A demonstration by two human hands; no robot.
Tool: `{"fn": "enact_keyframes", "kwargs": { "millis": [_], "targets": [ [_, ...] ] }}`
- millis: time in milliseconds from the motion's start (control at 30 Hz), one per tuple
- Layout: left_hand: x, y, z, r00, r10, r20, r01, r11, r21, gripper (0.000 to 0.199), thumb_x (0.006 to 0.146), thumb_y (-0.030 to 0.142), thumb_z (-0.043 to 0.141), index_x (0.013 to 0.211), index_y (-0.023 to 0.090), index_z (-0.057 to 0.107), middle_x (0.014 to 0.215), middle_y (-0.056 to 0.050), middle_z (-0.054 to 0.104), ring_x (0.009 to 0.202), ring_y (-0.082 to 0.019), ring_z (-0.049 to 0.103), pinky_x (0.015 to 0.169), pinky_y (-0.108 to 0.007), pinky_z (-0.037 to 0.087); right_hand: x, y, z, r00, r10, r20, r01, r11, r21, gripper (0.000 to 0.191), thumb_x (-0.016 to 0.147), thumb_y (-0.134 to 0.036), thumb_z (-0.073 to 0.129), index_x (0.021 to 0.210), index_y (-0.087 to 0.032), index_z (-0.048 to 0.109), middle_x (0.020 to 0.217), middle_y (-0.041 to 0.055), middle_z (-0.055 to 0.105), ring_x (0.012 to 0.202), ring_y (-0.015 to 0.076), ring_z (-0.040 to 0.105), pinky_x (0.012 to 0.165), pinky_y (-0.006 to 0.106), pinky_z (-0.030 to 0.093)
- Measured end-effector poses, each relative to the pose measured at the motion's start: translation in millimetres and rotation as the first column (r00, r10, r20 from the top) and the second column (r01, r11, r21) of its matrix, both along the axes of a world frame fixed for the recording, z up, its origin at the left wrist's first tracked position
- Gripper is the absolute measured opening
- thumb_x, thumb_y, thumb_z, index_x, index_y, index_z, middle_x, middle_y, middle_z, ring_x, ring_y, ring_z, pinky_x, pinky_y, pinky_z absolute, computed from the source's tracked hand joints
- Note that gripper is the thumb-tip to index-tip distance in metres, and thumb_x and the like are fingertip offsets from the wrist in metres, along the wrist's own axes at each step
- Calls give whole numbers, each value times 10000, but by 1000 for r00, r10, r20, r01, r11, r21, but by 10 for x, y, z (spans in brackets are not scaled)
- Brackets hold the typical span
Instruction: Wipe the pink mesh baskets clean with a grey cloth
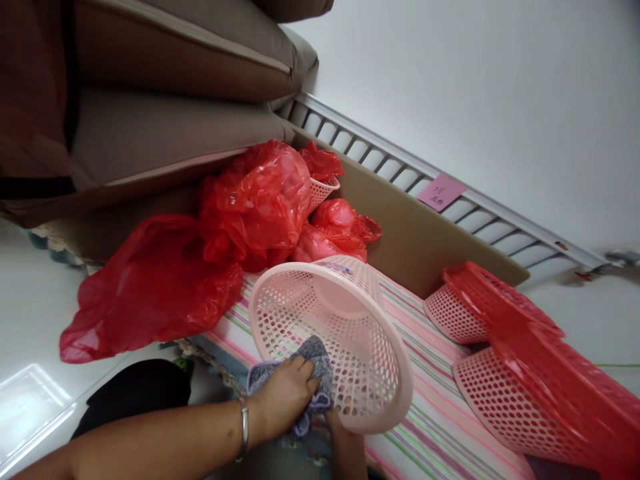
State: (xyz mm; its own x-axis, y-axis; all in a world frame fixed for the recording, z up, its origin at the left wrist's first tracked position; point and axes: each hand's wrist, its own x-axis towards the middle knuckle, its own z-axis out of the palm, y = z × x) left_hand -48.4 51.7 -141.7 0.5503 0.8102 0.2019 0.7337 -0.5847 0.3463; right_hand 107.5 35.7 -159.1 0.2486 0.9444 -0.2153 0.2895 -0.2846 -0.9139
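A pink plastic basket (367,363) with a pattern of holes lies tilted on its side, its mouth towards me. My left hand (285,397), with a silver bangle on the wrist, is closed on a grey-purple cloth (315,353) and presses it against the inside of the basket near the lower rim. My right hand (345,437) is at the bottom of the basket's rim. Its fingers are hidden behind the basket, which it seems to support from below.
Red plastic bags (260,200) are heaped behind the basket, beside a sofa (175,127). More pink baskets (520,400) under red plastic stand at right on the striped cloth (430,400). A radiator (400,160) with a pink note (442,192) runs along the wall.
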Motion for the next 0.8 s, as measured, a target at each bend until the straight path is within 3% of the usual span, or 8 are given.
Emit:
{"fn": "enact_keyframes", "kwargs": {
  "millis": [133, 233, 333, 433, 567, 633, 800],
  "targets": [
    [-88, 135, 8, 997, 76, -31, -76, 997, 3, 193, 917, 233, 429, 1005, 162, 585, 1027, -83, 588, 962, -233, 514, 794, -355, 438, 5, -36, 250, 995, -89, -52, 89, 996, -9, 685, 579, -463, 655, 1135, -88, 516, 742, 56, 680, 560, 234, 635, 533, 319, 520],
    [-189, 256, 11, 988, 151, -40, -151, 988, 1, 181, 914, 215, 433, 974, 163, 595, 997, -84, 589, 965, -233, 504, 807, -361, 425, 109, -19, 558, 994, -40, 98, 40, 999, -4, 572, 599, -467, 624, 1006, -66, 608, 624, 52, 665, 586, 252, 640, 587, 317, 505],
    [-279, 356, 17, 975, 221, -26, -221, 975, 2, 190, 903, 178, 429, 980, 162, 602, 993, -90, 583, 968, -248, 496, 805, -380, 424, 212, -14, 842, 950, 90, 299, -73, 995, -68, 447, 635, -513, 566, 799, -106, 654, 512, 52, 634, 592, 260, 637, 607, 313, 482],
    [-320, 400, 24, 965, 262, 4, -262, 965, 5, 220, 902, 170, 417, 1018, 172, 605, 1001, -94, 575, 974, -258, 491, 818, -395, 422, 247, -15, 975, 902, 129, 412, -111, 992, -66, 474, 649, -547, 567, 872, -134, 639, 561, 42, 657, 554, 240, 623, 574, 310, 475],
    [-301, 375, 22, 967, 251, 45, -251, 968, 0, 236, 904, 181, 413, 1020, 190, 619, 981, -88, 581, 962, -257, 497, 816, -394, 428, 182, -16, 821, 940, 3, 342, -25, 998, 61, 487, 610, -503, 659, 976, -183, 631, 663, 33, 684, 656, 247, 647, 623, 305, 500],
    [-272, 339, 10, 972, 226, 65, -226, 974, -5, 231, 887, 169, 434, 1012, 199, 626, 966, -81, 586, 958, -255, 501, 813, -387, 433, 112, -17, 635, 954, 3, 298, -22, 998, 60, 489, 593, -489, 676, 978, -190, 644, 682, 36, 686, 719, 267, 657, 641, 315, 515],
    [-153, 194, -58, 983, 139, 123, -137, 990, -25, 261, 860, 169, 476, 1063, 251, 618, 966, -45, 594, 931, -222, 528, 782, -328, 457, -28, 19, 112, 991, -65, 117, 57, 996, 69, 701, 625, -560, 622, 1174, -128, 563, 909, 92, 695, 755, 287, 662, 647, 391, 551]
  ]
}}
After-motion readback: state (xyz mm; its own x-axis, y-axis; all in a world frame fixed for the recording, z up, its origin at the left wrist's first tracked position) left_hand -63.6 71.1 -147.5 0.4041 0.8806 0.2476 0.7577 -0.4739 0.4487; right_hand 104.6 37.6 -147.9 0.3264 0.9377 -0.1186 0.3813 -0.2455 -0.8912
